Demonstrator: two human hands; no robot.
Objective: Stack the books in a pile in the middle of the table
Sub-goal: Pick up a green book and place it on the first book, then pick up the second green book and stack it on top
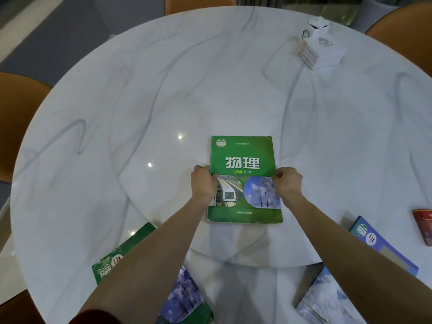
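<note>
Two hands gripped one green book (243,178) at mid-frame, lying flat on the white marble table (163,90): left hand (203,183) pinched its left edge, right hand (288,183) its right edge, fingers curled under. Risk, as a judgement: the glossy top could let the book slide off-centre if released unevenly. A second green book (112,260) lay at lower left under the left forearm, a blue book (383,246) at lower right, a red one (423,224) at the right edge. A white box (321,46) sat upper right, well apart, blocking nothing.
</note>
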